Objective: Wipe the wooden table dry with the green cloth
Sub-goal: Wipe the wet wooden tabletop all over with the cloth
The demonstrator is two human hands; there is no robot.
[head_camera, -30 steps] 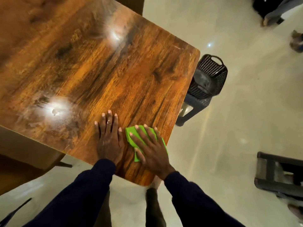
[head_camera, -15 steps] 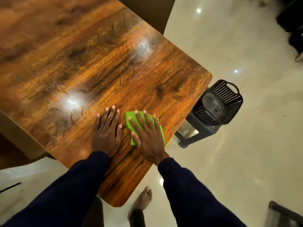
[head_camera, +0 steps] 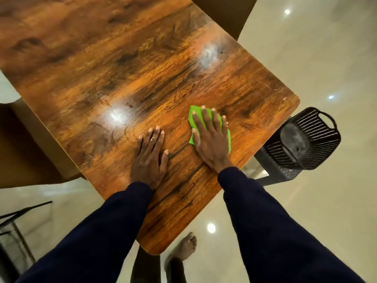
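Note:
The wooden table (head_camera: 126,74) fills the upper left of the head view, its grain glossy with faint streaks near the middle. A folded green cloth (head_camera: 192,117) lies flat on it near the right edge. My right hand (head_camera: 211,137) presses down on the cloth with fingers spread, covering most of it. My left hand (head_camera: 151,156) rests flat on the bare wood a hand's width to the left, fingers together, holding nothing.
A black plastic basket (head_camera: 306,139) sits on a dark stool just past the table's right edge. A brown chair (head_camera: 26,148) stands at the left side, a metal rack (head_camera: 12,225) at the lower left. My bare foot (head_camera: 183,248) is on the glossy floor below the table corner.
My right hand has slid the green cloth away from my left hand, farther across the table toward its right edge. The left hand stays flat on the wood. The camera has shifted.

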